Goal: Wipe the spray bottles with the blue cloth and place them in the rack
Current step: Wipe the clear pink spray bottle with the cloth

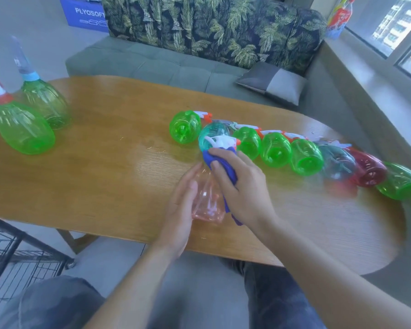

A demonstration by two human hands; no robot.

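While the left hand [184,205] cupped the clear pink spray bottle [208,201] with fingers curved along its side, the right hand [241,186] gripped the blue cloth [224,167] around the bottle's neck, just below its white trigger head [223,141]. That bottle sat upright on the wooden table [109,167] near its front edge. Behind it, a row of green, teal and red spray bottles [305,156] lay on their sides. A black wire rack [14,252] stood at lower left.

Oval wooden table [105,181]; behind it a grey-green sofa [152,62] with leaf-print back cushions (dark), grey pillow [273,84] right of table, daylit window [399,27] far right.
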